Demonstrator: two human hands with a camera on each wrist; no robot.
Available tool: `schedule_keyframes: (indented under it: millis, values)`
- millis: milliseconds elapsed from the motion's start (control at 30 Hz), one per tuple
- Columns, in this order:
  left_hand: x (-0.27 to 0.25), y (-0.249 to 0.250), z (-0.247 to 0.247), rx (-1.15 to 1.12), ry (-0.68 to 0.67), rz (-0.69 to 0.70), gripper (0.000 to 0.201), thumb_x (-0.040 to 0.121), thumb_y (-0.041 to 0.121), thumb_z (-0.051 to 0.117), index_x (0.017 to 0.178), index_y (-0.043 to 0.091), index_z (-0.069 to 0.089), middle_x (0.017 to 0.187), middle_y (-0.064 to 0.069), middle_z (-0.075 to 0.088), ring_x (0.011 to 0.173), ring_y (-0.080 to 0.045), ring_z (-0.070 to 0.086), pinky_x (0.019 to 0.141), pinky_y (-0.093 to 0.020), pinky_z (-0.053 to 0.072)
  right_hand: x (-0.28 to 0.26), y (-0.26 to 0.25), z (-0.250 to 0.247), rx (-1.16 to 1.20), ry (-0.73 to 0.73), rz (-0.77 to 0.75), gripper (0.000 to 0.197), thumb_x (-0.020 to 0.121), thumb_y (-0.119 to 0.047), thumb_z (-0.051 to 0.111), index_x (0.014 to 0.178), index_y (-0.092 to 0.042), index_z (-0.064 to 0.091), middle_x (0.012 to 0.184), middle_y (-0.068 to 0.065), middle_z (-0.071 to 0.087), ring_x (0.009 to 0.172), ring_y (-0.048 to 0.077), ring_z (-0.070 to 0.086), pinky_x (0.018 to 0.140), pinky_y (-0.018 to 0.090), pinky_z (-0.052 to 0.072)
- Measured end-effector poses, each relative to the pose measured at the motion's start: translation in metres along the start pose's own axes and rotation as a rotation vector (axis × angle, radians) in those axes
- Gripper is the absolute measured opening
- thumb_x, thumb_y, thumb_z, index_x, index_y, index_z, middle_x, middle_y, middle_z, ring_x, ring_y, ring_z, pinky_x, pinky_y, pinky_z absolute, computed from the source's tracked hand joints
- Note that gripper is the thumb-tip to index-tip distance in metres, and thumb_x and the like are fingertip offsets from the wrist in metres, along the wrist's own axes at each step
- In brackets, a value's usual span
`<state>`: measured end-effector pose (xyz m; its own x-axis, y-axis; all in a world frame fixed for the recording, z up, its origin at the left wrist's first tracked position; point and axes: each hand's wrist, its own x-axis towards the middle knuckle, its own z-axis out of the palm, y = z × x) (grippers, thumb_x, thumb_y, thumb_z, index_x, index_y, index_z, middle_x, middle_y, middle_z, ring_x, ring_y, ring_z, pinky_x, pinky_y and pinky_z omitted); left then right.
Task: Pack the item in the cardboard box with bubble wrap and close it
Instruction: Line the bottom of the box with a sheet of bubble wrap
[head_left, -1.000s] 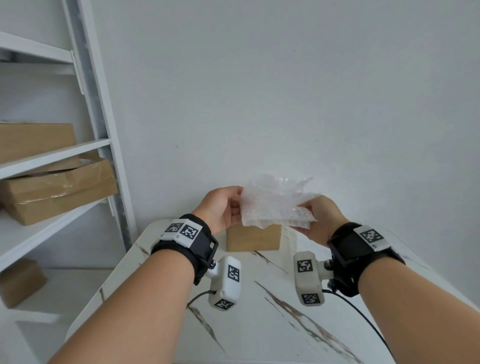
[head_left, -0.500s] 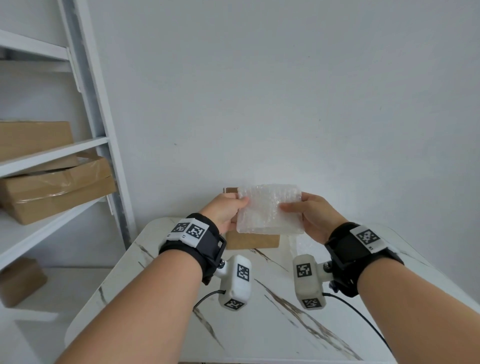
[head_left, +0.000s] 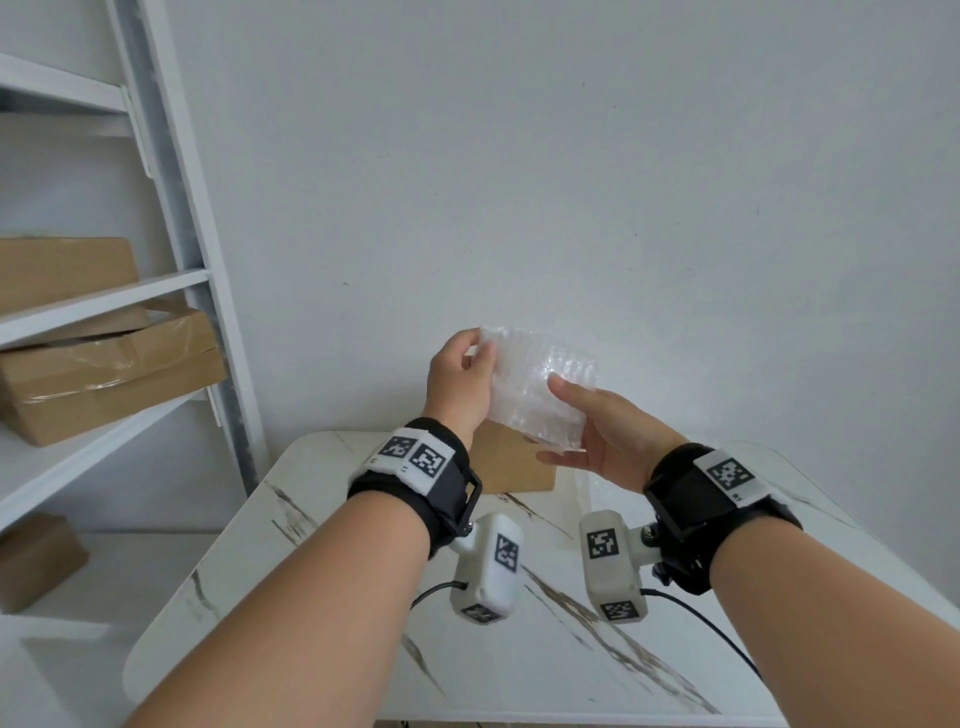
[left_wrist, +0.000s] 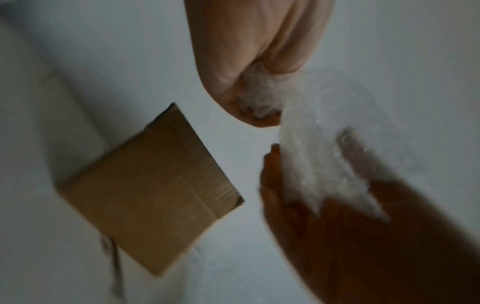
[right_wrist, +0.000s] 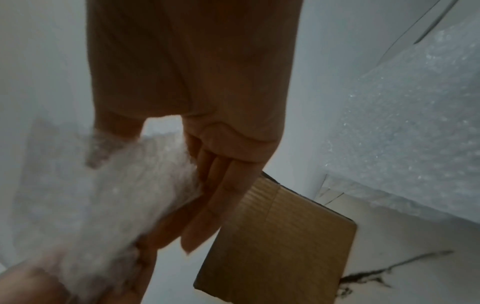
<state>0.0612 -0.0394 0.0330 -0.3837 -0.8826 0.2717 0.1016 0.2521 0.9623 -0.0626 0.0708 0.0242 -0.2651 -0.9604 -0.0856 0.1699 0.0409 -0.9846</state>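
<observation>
- Two hands hold the wrap (head_left: 540, 395) above the box (head_left: 511, 465) on the desk (head_left: 332, 571): left hand (head_left: 457, 384) pinches its top corner, right hand (head_left: 602, 436) cradles its lower end.
- Left wrist: box (left_wrist: 150, 189) lies below-left, closed.
- Right wrist: fingers (right_wrist: 207, 205) grasp the wrap (right_wrist: 116, 195); box (right_wrist: 280, 242) just beyond.

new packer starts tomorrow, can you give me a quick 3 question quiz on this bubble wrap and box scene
1. True or false: the cardboard box is held in the air by both hands.
2. Which hand pinches the upper edge of the bubble wrap bundle? A) left hand B) right hand C) neither
3. Fill in: more bubble wrap lies on the ____ beside the box.

Key
1. False. The box rests on the marble table; both hands hold the bundle above it.
2. A. The left hand pinches the upper edge, while the right hand supports the bundle from below, thumb on its front.
3. Table.
</observation>
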Motion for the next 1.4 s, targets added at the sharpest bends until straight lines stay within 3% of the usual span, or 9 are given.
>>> schedule_keyframes:
  millis: [133,267,467,633,767,933,1033,1200,1400]
  values:
    - [-0.001,0.002,-0.002,0.277,0.01,0.096,0.035,0.1,0.026,0.043,0.131,0.016,0.052,0.11,0.003,0.053,0.102,-0.016,0.054,0.091,-0.03,0.046,0.002,0.003,-0.003,-0.037,0.132,-0.064,0.027,0.084,-0.003,0.067,0.108,0.0,0.055,0.107,0.015,0.058,0.091,0.025,0.066,0.069,0.029,0.06]
    - [0.002,-0.004,0.006,0.163,0.04,-0.095,0.017,0.1,0.017,0.033,0.096,0.013,0.049,0.08,0.003,0.044,0.068,-0.012,0.042,0.06,-0.025,0.035,0.005,0.003,0.004,-0.094,0.207,-0.081,0.028,0.088,0.002,0.058,0.115,0.0,0.051,0.115,0.019,0.055,0.105,0.032,0.062,0.07,0.03,0.059]
    - [0.002,-0.004,0.014,-0.104,0.078,-0.206,0.025,0.102,0.021,0.028,0.097,0.014,0.051,0.079,-0.002,0.044,0.066,-0.015,0.04,0.059,-0.026,0.034,0.003,-0.002,0.011,0.086,0.119,-0.094,0.018,0.095,0.004,0.041,0.105,-0.008,0.05,0.095,0.007,0.056,0.084,0.022,0.059,0.069,0.033,0.051]
    - [-0.001,-0.001,0.013,-0.346,-0.007,-0.223,0.018,0.1,0.026,0.047,0.109,0.015,0.059,0.096,-0.008,0.064,0.083,-0.023,0.061,0.079,-0.041,0.054,0.002,-0.004,0.015,0.103,0.065,-0.183,0.019,0.093,0.005,0.05,0.089,-0.011,0.059,0.079,0.001,0.063,0.061,0.008,0.063,0.058,0.021,0.051]
    - [0.002,-0.002,0.008,-0.232,-0.039,-0.252,0.034,0.094,0.036,0.058,0.118,0.012,0.054,0.107,-0.01,0.065,0.092,-0.025,0.066,0.079,-0.038,0.058,0.005,-0.003,0.011,0.107,0.093,-0.224,0.017,0.087,0.004,0.059,0.1,-0.007,0.063,0.09,0.005,0.068,0.074,0.013,0.068,0.061,0.019,0.055]
    - [-0.005,-0.003,0.009,-0.059,-0.061,-0.092,0.015,0.091,0.031,0.063,0.085,0.017,0.062,0.084,-0.001,0.063,0.068,-0.015,0.059,0.054,-0.022,0.047,0.008,-0.003,0.007,0.06,0.102,-0.195,0.033,0.084,0.003,0.064,0.116,0.0,0.059,0.109,0.014,0.067,0.095,0.024,0.066,0.08,0.028,0.058]
    - [-0.006,-0.003,0.01,-0.081,-0.09,-0.057,0.013,0.088,0.026,0.067,0.079,0.018,0.068,0.081,0.001,0.066,0.071,-0.014,0.059,0.064,-0.024,0.052,0.008,-0.004,0.003,-0.011,0.078,-0.156,0.045,0.08,0.004,0.067,0.124,-0.002,0.057,0.115,0.013,0.065,0.103,0.026,0.063,0.09,0.036,0.053]
    - [-0.008,-0.001,0.016,-0.032,-0.157,-0.022,0.015,0.087,0.018,0.064,0.095,0.022,0.076,0.099,0.005,0.075,0.096,-0.016,0.067,0.088,-0.031,0.054,0.009,-0.003,-0.006,-0.111,0.1,-0.102,0.052,0.073,0.003,0.064,0.123,-0.008,0.06,0.109,0.009,0.065,0.096,0.024,0.061,0.08,0.035,0.052]
    - [-0.014,0.011,0.014,0.164,-0.384,-0.037,0.034,0.076,0.008,0.062,0.109,0.016,0.066,0.102,0.001,0.065,0.095,-0.017,0.059,0.082,-0.027,0.051,0.013,-0.002,-0.013,-0.257,0.322,-0.102,0.032,0.076,0.003,0.066,0.107,-0.003,0.066,0.104,0.014,0.069,0.092,0.025,0.065,0.072,0.031,0.056]
